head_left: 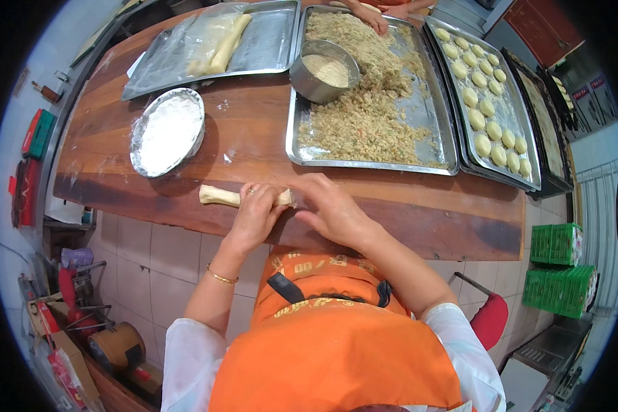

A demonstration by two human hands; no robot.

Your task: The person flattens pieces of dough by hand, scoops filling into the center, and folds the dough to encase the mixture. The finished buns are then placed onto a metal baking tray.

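My left hand is closed on a pale dough roll lying along the front edge of the wooden table. My right hand is beside the roll's right end, fingers loosely curved and apart; whether it touches the dough I cannot tell. A bowl of white powder sits behind and left of the roll. Directly beyond my hands is a metal tray with crumbly mixture and a round metal container of pale granules.
Back left: a tray with plastic and a longer dough roll. Right: a tray of dough pieces, stacked green crates. Another person's hand reaches over the middle tray. A red-seated chair stands below the table's right side.
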